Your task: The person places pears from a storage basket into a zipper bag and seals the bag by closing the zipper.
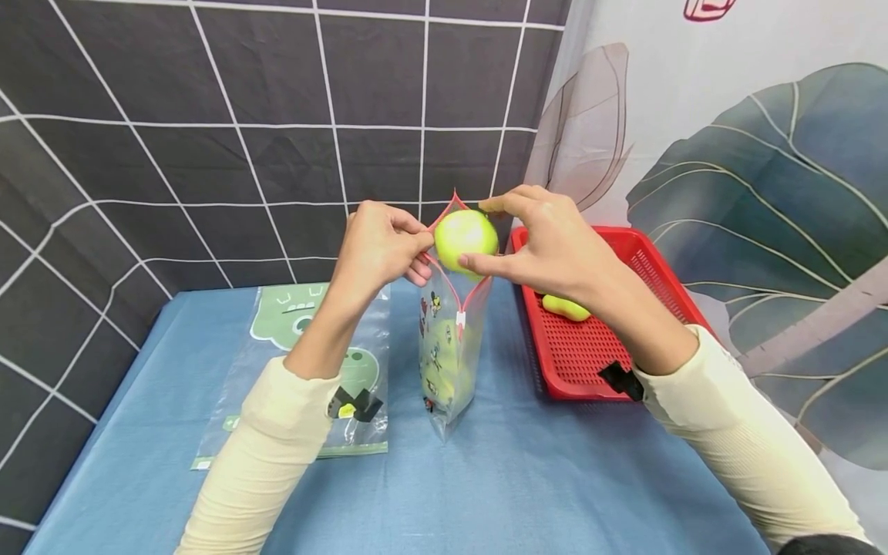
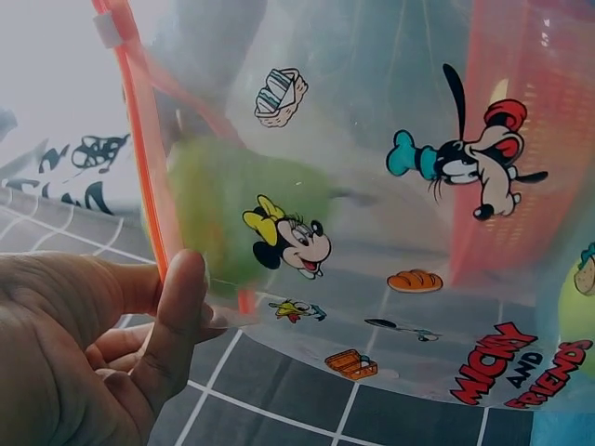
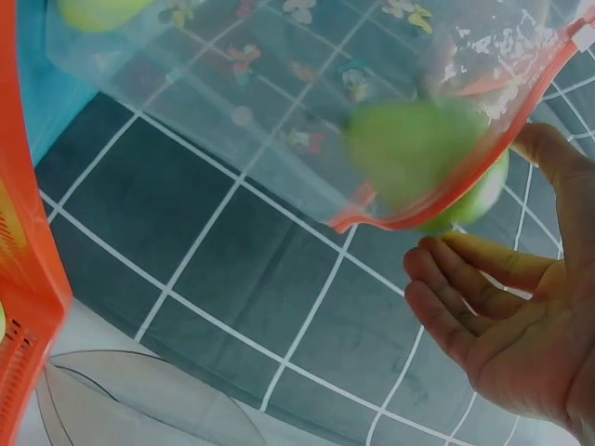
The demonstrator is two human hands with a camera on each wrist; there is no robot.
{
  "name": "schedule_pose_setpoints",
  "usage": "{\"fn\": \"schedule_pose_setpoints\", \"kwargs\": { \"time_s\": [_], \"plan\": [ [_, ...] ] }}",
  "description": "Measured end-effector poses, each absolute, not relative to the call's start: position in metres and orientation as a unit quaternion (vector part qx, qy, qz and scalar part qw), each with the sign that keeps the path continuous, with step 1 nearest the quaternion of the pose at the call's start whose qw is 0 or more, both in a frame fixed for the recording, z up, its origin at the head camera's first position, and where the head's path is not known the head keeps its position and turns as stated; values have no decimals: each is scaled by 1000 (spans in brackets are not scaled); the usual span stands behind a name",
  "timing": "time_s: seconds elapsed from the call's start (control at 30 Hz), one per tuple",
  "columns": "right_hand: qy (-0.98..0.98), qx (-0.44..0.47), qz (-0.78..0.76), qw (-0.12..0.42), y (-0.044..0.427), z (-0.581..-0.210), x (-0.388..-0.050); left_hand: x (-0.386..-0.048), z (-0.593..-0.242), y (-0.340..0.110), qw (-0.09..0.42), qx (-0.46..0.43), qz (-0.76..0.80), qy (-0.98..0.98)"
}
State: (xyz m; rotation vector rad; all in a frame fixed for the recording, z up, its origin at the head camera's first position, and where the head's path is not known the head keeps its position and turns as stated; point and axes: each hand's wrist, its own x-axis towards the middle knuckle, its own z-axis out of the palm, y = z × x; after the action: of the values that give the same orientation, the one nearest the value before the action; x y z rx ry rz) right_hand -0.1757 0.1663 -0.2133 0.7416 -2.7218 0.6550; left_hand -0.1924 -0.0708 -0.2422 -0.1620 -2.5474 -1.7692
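Note:
A clear zip bag (image 1: 449,370) with a red-orange slider edge and cartoon prints stands upright on the table, its mouth spread apart. At the left side of that mouth, my left hand (image 1: 383,245) pinches the rim between thumb and fingers, as the left wrist view (image 2: 121,344) also shows. My right hand (image 1: 548,235) holds a round green fruit (image 1: 465,237) between thumb and fingertips. The fruit sits in the bag's opening, partly behind the film in the right wrist view (image 3: 479,200). Lower in the bag lies something yellow-green, blurred by the plastic.
A red perforated basket (image 1: 576,362) stands to the right with a yellow-green lobed piece (image 1: 565,307) inside. On the left, another clear bag (image 1: 368,324) with a green cartoon print lies flat on the blue-covered table (image 1: 486,478). A dark gridded cloth (image 1: 277,100) hangs behind.

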Motion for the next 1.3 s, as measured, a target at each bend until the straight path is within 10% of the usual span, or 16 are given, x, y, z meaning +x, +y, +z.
{"fn": "schedule_pose_setpoints", "kwargs": {
  "time_s": [0.57, 1.3],
  "plan": [
    [-929, 258, 230, 134, 168, -217, -177, -193, -242, -71, 14, -40, -575, -817],
    [-762, 414, 354, 350, 163, -277, -127, -197, -246, -66, 44, -40, -542, -838]
  ]
}}
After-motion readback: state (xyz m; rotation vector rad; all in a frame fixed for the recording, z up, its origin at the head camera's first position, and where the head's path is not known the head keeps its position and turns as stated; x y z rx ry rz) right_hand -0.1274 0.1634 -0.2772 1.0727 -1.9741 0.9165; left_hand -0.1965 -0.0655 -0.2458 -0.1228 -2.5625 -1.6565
